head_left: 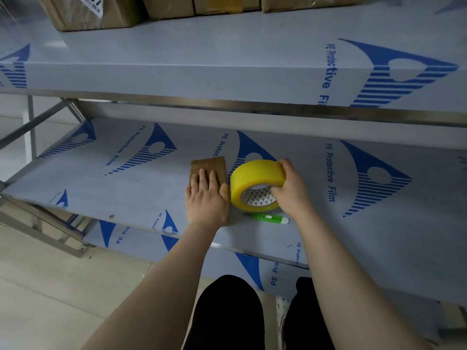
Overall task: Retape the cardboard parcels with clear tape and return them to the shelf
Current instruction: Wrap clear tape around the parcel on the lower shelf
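A small flat cardboard parcel (211,165) lies on the middle shelf (126,188). My left hand (207,198) presses flat on its near part, fingers straight, and hides most of it. Just right of the parcel, my right hand (290,188) grips a large yellowish roll of tape (252,178), held on edge with its patterned core facing me. The roll touches or nearly touches the parcel's right side. A green and white box cutter (271,219) lies on the shelf below the roll.
Several larger cardboard boxes (93,13) stand at the back of the upper shelf (202,66). Blue-printed protective film covers all the shelves. A lower shelf (141,238) juts out beneath, and my dark-clothed knees (227,311) are at the bottom. A metal frame leg (31,127) stands at left.
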